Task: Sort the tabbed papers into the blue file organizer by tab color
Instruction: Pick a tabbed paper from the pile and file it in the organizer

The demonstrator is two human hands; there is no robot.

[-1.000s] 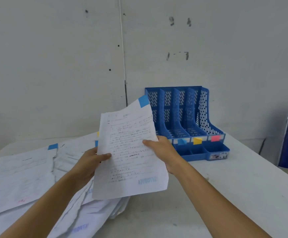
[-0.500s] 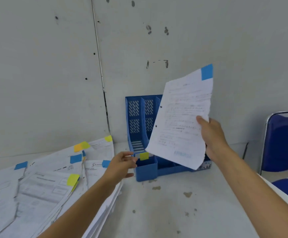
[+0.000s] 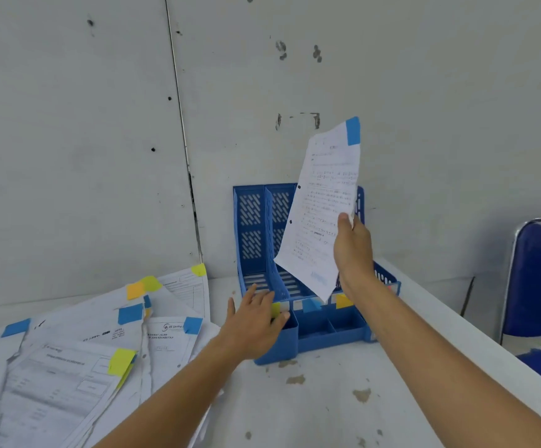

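Right now the right hand (image 3: pixel 354 250) pinches a blue-tabbed sheet (image 3: pixel 322 208) by its edge, holding it upright above the blue file organizer (image 3: pixel 253 227) by the wall. The left hand (image 3: pixel 256 321), fingers spread and empty, rests on the organizer's front corner, beside the pile of tabbed papers (image 3: pixel 78 360) on the table (image 3: pixel 311 409).
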